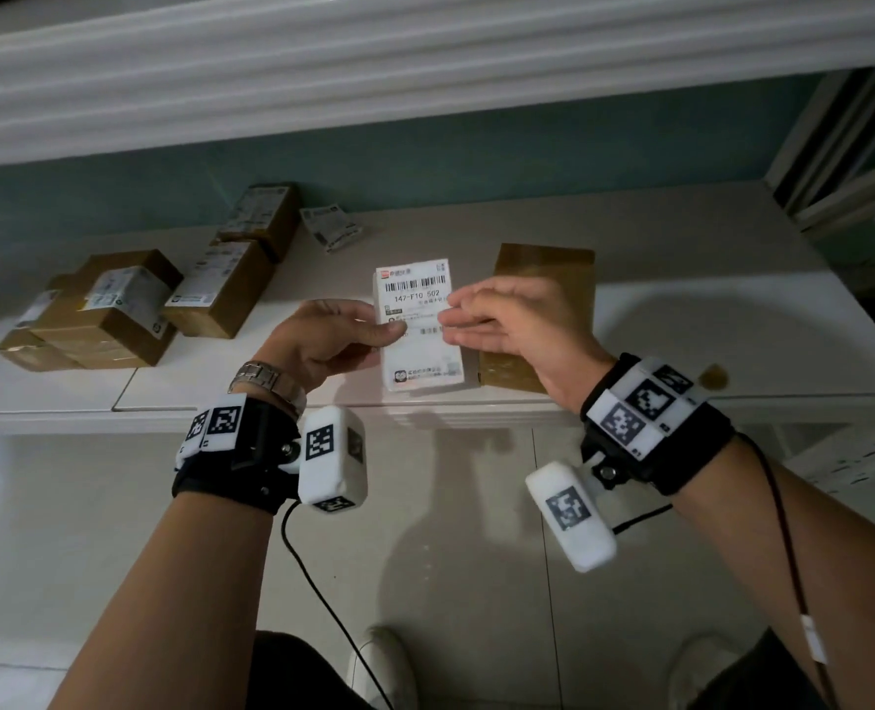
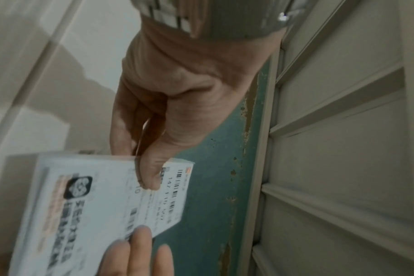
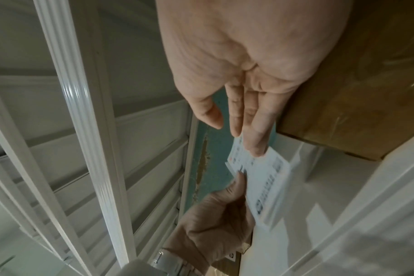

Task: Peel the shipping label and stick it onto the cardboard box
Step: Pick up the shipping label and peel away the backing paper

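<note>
Both forearms reach forward over the edge of the white counter (image 1: 732, 320), wrists level, palms turned inward toward each other. The left hand (image 1: 322, 340) pinches the shipping label (image 1: 417, 325) at its left edge, thumb on the printed face and fingers curled behind; the left wrist view shows the thumb (image 2: 149, 168) pressed near the barcode. The right hand (image 1: 512, 320) has its fingers straight and relaxed, their tips touching the label's right edge, thumb apart above; it grasps nothing. The label is held up above the counter's front edge, barcode end away from the person. A brown cardboard box (image 1: 543, 269) lies flat on the counter just behind the right hand. Several labelled boxes (image 1: 133, 304) are piled on the counter's left, and loose labels (image 1: 330, 225) lie near the wall.
</note>
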